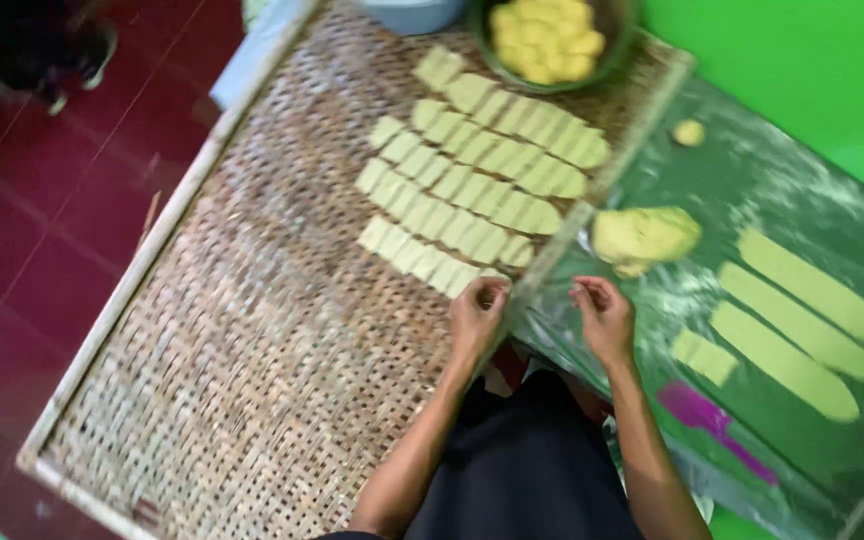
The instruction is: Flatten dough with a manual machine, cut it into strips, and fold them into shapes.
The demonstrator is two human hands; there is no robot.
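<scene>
My left hand (476, 315) hovers at the near edge of the woven bamboo tray (252, 330), fingers pinched on a small pale-green dough piece at the end of the nearest row of cut dough pieces (432, 255). My right hand (602, 318) is beside it over the floured plastic sheet (752, 180), fingers curled; whether it holds anything is unclear. A lump of yellow-green dough (644, 238) lies just beyond my right hand. Three long dough strips (797, 320) and a short cut piece (704, 356) lie to the right.
A green bowl of yellow dough balls (547, 40) stands at the tray's far end, with a pale blue container (407, 12) beside it. A purple cutter (712, 425) lies on the sheet near me. Red tiled floor (42, 210) is left; a green wall (812, 70) right.
</scene>
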